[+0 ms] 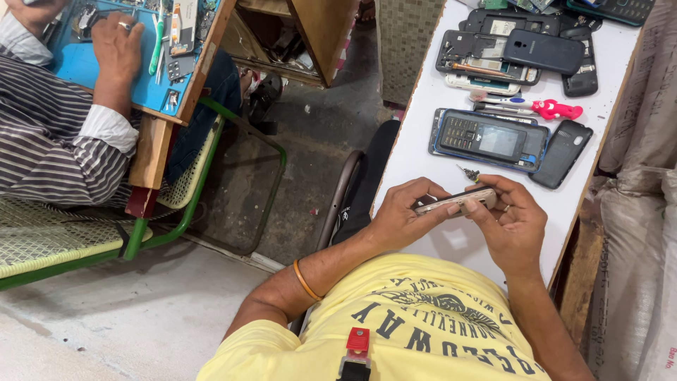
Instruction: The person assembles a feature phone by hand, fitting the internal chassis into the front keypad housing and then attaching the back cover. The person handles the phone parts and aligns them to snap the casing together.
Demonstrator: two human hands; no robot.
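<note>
While both hands grip the slim silver phone [457,201] edge-on, left hand [402,215] and right hand [513,224] seem to be prying its casing. Next likely needs careful thumb pressure along the seam.

Pink-handled screwdriver [546,108], keypad phone [490,140], co-worker's blue mat [84,67].

Both hands hold a slim silver phone [457,201] edge-up over the white desk [416,152]: the left hand [398,215] grips its left end, the right hand [511,222] its right. Farther off lie a keypad phone [490,139], a pink-handled tool [553,109] and black back covers [562,152]. At far left, another person's hand [116,46] rests on a blue mat [77,67].
</note>
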